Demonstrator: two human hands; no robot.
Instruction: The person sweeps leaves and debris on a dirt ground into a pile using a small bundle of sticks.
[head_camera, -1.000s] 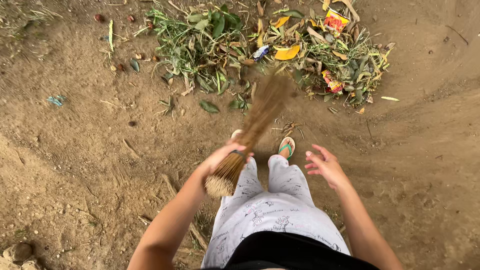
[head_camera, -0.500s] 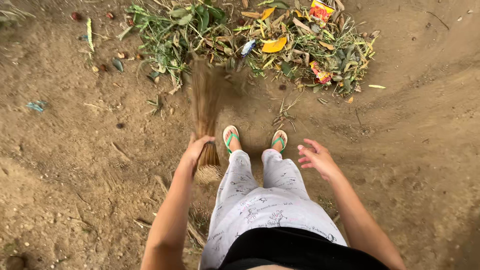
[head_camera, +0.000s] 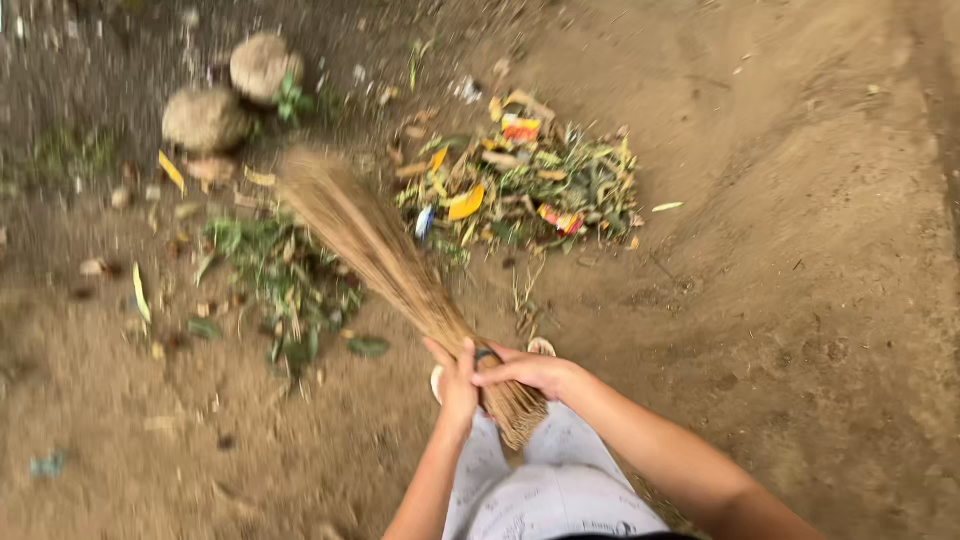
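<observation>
Now, quick notes on what we see.
Left hand: our left hand (head_camera: 458, 385) wraps the stick broom (head_camera: 400, 275) just above its bound butt, fingers clenched round the bundle.
Right hand: our right hand (head_camera: 530, 370) lies over the same spot from the other side, fingers curled on the broom, touching the left hand.
Broom: a thin brown bundle of sticks, tilted, butt end near our knees, bristle end fanned out up and left, blurred; we cannot tell if the tips touch the ground.
Bristle end sits by: scattered green leaves (head_camera: 285, 280) on the dirt ground (head_camera: 800, 300), left of centre.
Litter pile: a heap of leaves and wrappers (head_camera: 525, 185), green, yellow and red bits, to the right of the bristles and apart from them.
Stones: two round stones (head_camera: 205, 118) at upper left, beyond the bristle tips.
Body: pale printed trousers (head_camera: 550, 500) at the bottom edge, one sandal toe (head_camera: 541, 346) just showing under the right hand.
</observation>
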